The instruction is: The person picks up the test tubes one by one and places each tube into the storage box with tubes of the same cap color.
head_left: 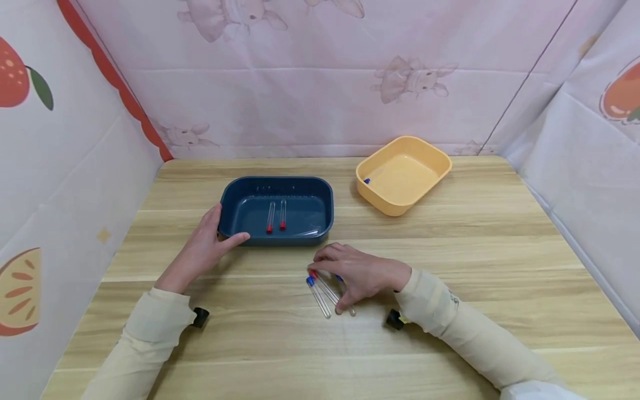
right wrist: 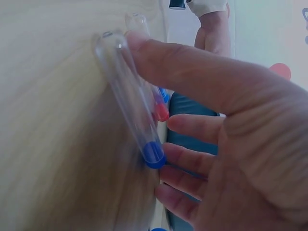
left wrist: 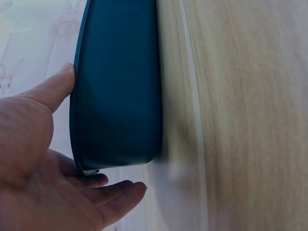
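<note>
My left hand (head_left: 202, 244) is at the left end of a dark blue plastic basin (head_left: 275, 242), its thumb on the front rim and its fingers around the corner. In the left wrist view, the thumb touches the rim and the other fingers are spread. My right hand (head_left: 362, 272) arches over several clear test tubes on the table. Its thumb is by the lower end of a red-capped tube (head_left: 326, 287), with the index fingertip near the red cap. One blue-capped tube (head_left: 318, 297) lies to the left; another blue-capped tube (right wrist: 130, 98) is partly under the hand.
Two red-capped tubes (head_left: 270, 218) lie inside the blue basin. A yellow basin (head_left: 382, 203) stands at the back right, with a small blue cap (head_left: 367, 180) at its left wall. Printed cloth walls (head_left: 320, 111) border the wooden table (head_left: 280, 339).
</note>
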Motion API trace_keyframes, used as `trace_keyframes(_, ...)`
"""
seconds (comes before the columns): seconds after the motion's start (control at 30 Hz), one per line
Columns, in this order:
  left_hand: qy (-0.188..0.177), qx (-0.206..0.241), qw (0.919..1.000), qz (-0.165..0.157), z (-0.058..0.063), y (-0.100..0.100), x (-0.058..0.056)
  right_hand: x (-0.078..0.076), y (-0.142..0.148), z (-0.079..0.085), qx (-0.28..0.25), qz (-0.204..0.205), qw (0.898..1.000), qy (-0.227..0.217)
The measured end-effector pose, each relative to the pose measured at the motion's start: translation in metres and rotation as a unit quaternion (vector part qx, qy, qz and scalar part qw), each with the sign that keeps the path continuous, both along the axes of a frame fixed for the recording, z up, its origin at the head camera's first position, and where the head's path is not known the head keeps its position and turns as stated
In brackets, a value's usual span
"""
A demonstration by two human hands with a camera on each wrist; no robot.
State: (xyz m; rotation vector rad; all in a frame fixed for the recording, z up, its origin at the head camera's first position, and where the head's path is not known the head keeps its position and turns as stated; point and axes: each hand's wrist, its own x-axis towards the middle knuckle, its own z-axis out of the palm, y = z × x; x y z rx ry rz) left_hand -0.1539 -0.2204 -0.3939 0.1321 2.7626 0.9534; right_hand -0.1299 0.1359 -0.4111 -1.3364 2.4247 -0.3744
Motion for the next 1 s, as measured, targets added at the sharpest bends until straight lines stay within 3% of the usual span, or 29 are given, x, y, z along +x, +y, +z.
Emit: trace_keyframes(1.0, 0.008, -0.001, 1.0, 0.0, -0.0028, -0.0002, -0.0007, 0.0015, -0.0093, 0.0051, 0.05, 0.004, 0.998, 0.024)
